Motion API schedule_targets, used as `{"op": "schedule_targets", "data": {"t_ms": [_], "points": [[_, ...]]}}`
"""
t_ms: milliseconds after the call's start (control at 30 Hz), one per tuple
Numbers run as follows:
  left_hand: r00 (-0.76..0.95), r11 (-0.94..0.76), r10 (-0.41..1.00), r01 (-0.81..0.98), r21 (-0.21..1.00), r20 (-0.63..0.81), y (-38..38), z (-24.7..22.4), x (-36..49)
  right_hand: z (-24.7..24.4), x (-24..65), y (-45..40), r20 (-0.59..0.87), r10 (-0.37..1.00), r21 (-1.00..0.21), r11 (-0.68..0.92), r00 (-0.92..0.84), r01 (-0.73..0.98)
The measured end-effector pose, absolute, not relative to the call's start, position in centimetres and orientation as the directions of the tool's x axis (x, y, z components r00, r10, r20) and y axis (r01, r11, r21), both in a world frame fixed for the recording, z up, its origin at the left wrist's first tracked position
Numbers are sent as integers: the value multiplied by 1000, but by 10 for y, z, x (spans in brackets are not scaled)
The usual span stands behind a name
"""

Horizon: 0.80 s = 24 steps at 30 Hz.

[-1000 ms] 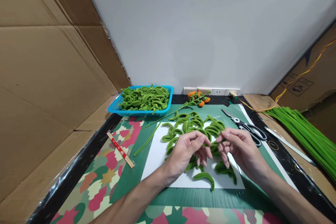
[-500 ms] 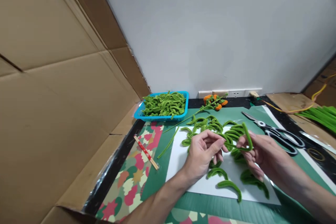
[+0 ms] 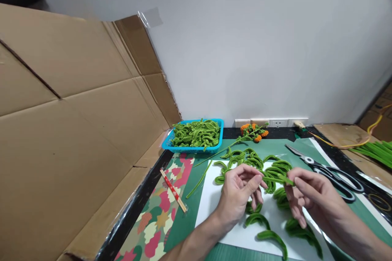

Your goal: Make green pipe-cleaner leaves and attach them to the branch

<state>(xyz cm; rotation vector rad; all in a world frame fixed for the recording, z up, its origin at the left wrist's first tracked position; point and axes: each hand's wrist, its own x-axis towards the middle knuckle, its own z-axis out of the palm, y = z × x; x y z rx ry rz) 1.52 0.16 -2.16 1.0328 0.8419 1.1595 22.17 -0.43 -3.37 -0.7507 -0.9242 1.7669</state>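
Observation:
A short green fuzzy stem [image 3: 275, 179] stretches between my two hands. My left hand [image 3: 241, 191] pinches its left end between thumb and fingertips. At the other end, my right hand [image 3: 312, 191] grips it, thumb against forefinger. Beneath them lies a white sheet [image 3: 211, 208] with many bent green fuzzy pieces, among them a curved one [image 3: 272, 239] near the front. Part of the pile is hidden behind my hands. An orange-flowered stem [image 3: 239, 139] rests at the back.
A blue basket [image 3: 221, 138] heaped with green pieces stands at the back left. Wrapped chopsticks [image 3: 173, 190] lie at the left. Black-handled scissors [image 3: 326, 173] are right of my right hand. Cardboard [image 3: 101, 130] walls the left side; a yellow cable [image 3: 339, 146] crosses the back right.
The camera view has tilted, so everything sits lower in the picture. The green stem's right part, upright and bent before, now lies folded down flat at my right fingertips.

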Motion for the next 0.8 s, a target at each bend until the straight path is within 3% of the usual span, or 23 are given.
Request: {"op": "schedule_targets", "data": {"t_ms": [300, 433, 500, 567, 633, 700, 800], "points": [[188, 58, 982, -189, 980, -22, 0, -18, 11, -35, 217, -6, -67, 953, -915, -176, -294, -362], [159, 49, 987, -200, 978, -17, 1, -20, 9, -42, 219, -5, 35, 933, -928, -103, -359, -358], [154, 38, 988, -203, 978, -6, 3, -22, 7, -44, 220, -4, 79, 939, -958, -21, -334, -285], [158, 28, 987, -199, 980, 4, 4, -23, 6, -43, 221, -3, 211, 934, -976, 185, -289, -118], [158, 18, 987, -192, 981, 13, 6, -24, 5, -40, 219, -2, 449, 843, -869, 489, -296, 74], [164, 13, 986, -175, 985, 16, 8, -22, 4, -37, 216, 1, 654, 684, -674, 721, -323, 162], [147, -8, 989, -154, 988, 30, 14, -18, 2, -38, 212, 5, 716, 546, -506, 835, -434, 216]]}}
